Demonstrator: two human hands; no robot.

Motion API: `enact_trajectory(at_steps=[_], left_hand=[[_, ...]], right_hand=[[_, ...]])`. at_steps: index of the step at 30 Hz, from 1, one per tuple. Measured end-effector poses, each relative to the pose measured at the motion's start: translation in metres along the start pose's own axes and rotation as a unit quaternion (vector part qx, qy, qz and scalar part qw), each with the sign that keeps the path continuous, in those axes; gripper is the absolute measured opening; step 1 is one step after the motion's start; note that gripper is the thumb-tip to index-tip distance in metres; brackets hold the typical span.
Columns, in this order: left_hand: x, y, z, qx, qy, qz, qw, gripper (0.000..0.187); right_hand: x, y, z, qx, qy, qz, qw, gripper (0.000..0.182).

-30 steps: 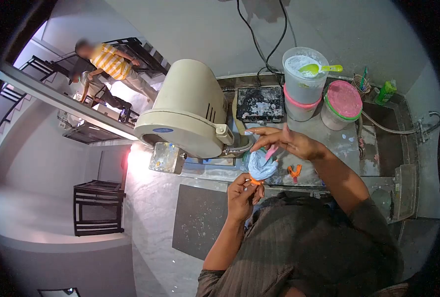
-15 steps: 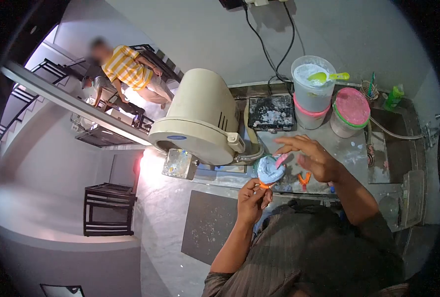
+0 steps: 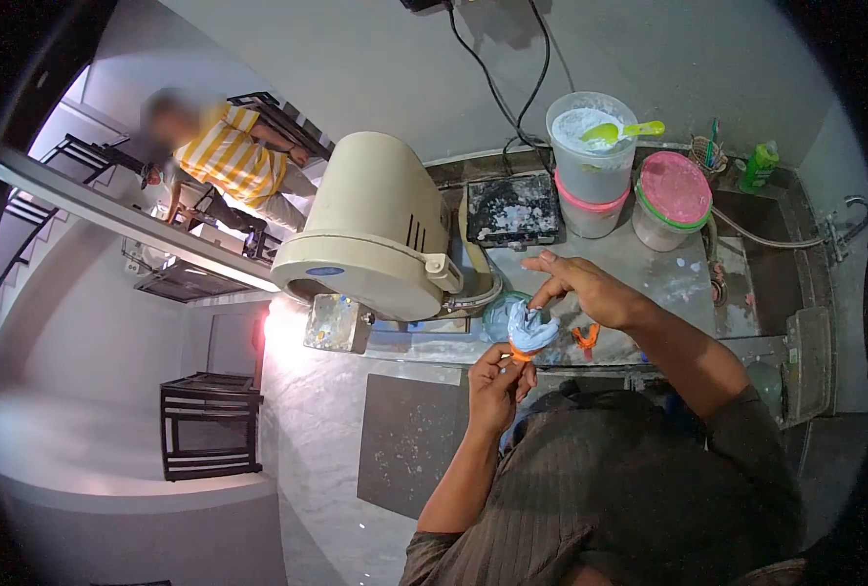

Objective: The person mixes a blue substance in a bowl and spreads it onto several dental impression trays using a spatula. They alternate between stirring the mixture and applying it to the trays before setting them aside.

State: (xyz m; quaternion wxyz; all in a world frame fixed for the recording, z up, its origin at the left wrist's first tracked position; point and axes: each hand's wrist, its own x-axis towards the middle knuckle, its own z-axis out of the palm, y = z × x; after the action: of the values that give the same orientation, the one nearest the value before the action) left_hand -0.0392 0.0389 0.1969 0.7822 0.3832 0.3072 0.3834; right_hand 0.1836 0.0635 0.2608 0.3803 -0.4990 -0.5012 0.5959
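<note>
Left hand upright, grip pinching orange tray, right hand bent toward blue paste, grip partly open

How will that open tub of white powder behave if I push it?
The open tub may tip or slide, being stacked on a lower tub. Its white powder would likely spill, with no lid on. The green scoop might drop out, since its handle juts past the rim.

Striped-shirted person; black cables; tap

This looks like a dental lab: paste-filled tray, powder tub, spattered counter, sink.
</note>
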Motion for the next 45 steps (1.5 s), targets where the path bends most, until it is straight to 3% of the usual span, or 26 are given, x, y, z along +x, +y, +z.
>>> enact_trajectory(at_steps=[2,14,17,20,22,32,34,37,45], left_hand=[[0.001,-0.002,-0.001,0.0,0.001,-0.003,1.0,0.015],[0.006,-0.005,-0.001,0.002,-0.008,0.004,1.0,0.014],[0.007,-0.004,-0.001,-0.005,-0.016,0.005,1.0,0.013],[0.008,-0.003,-0.001,-0.005,-0.022,0.008,1.0,0.013],[0.009,-0.001,0.0,-0.001,-0.029,0.005,1.0,0.015],[0.016,-0.001,0.001,-0.002,-0.037,0.001,0.999,0.014],[0.018,-0.003,0.0,-0.014,-0.027,-0.008,0.999,0.014],[0.019,0.0,0.003,-0.008,-0.015,-0.014,1.0,0.015],[0.024,0.001,0.004,-0.028,-0.005,-0.009,1.0,0.014]], right_hand=[[-0.003,-0.007,0.0,-0.006,0.005,0.03,1.0,0.079],[-0.009,-0.012,-0.002,-0.106,0.029,-0.102,0.989,0.069],[-0.018,-0.022,0.0,-0.112,0.021,-0.115,0.987,0.056],[-0.03,-0.025,0.006,-0.217,0.036,-0.157,0.963,0.045],[-0.039,-0.033,0.015,-0.37,0.094,-0.243,0.892,0.054],[-0.051,-0.037,0.028,-0.53,0.078,-0.262,0.803,0.071],[-0.051,-0.037,0.03,-0.585,0.099,-0.289,0.751,0.072],[-0.05,-0.032,0.033,-0.624,0.096,-0.276,0.725,0.076],[-0.044,-0.027,0.035,-0.651,0.075,-0.231,0.72,0.08]])
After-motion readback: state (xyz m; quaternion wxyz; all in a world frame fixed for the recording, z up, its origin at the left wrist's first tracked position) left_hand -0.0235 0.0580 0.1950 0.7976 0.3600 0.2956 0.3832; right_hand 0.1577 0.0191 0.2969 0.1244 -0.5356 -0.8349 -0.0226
